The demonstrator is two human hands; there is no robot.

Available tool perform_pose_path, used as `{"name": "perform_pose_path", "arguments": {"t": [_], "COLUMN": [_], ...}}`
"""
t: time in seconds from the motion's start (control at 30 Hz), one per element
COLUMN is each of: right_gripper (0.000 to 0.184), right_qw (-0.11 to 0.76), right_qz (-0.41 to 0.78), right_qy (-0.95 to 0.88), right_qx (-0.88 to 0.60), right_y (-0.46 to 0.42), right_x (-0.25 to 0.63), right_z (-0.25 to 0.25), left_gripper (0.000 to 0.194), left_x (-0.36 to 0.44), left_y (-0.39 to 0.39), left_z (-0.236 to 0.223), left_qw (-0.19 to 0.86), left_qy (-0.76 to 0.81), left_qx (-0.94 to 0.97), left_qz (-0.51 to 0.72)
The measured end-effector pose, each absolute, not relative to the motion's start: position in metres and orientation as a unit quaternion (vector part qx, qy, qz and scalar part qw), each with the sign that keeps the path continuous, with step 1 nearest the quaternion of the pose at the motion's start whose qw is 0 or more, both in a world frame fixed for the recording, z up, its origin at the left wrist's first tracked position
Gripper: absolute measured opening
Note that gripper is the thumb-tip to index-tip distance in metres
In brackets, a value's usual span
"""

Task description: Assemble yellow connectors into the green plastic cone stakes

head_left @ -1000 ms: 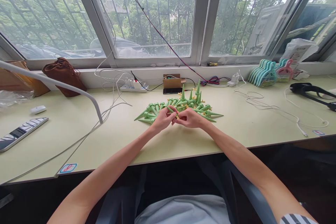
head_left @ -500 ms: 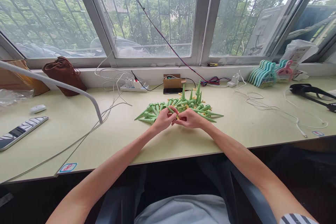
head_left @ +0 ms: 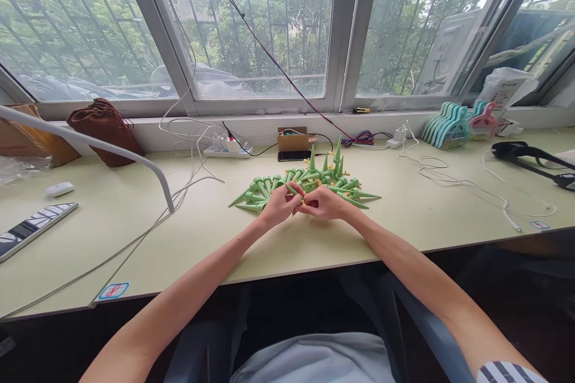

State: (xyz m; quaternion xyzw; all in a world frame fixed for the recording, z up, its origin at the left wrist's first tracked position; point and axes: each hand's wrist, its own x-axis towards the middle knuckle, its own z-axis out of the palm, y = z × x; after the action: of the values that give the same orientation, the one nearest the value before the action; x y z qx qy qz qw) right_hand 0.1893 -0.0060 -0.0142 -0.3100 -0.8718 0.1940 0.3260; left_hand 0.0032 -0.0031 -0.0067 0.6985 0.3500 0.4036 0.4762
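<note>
My left hand [head_left: 279,206] is closed round a green plastic watering spike [head_left: 291,189], whose tapered part shows above the fingers. My right hand [head_left: 326,203] meets it at the fingertips, pinched at a small yellow piece [head_left: 302,202] by the spike's end. My fingers hide most of that joint. Behind both hands spreads a pile of similar green spikes [head_left: 257,198], many with yellow fittings. Several upright spikes [head_left: 337,155] stand at the pile's back right, points up.
A black phone [head_left: 294,156] lies before a small open cardboard box [head_left: 293,139]. White cables [head_left: 442,175] trail across the right side. On the left are a patterned phone [head_left: 36,230], a white lamp arm [head_left: 135,149] and a brown pouch [head_left: 105,134]. Turquoise plastic pieces [head_left: 444,125] stand near the window.
The camera view has shifted slightly, so the desk items sit a little further left. Both hands keep their hold, with hardly any visible movement at the fingers.
</note>
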Motion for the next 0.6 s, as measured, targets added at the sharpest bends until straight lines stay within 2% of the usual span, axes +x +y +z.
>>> {"name": "perform_pose_path", "arguments": {"t": [0.27,0.43,0.6], "right_gripper": [0.049,0.051,0.048], "right_qw": [0.317,0.320,0.323], "right_qz": [0.184,0.179,0.175], "right_qy": [-0.874,-0.871,-0.866], "right_qx": [-0.319,-0.327,-0.338], "right_y": [-0.0063,-0.0054,-0.0025], "right_x": [0.1905,0.1910,0.1911], "right_z": [-0.0111,-0.0089,-0.0114], "left_gripper": [0.008,0.016,0.019], "left_x": [0.0024,0.0025,0.0021], "left_y": [-0.0034,-0.0066,-0.0069], "left_z": [-0.0088,-0.0076,-0.0074], "left_qw": [0.439,0.376,0.361], "left_qy": [0.353,0.370,0.384], "left_qx": [0.718,0.731,0.728], "left_qz": [0.410,0.432,0.438]}}
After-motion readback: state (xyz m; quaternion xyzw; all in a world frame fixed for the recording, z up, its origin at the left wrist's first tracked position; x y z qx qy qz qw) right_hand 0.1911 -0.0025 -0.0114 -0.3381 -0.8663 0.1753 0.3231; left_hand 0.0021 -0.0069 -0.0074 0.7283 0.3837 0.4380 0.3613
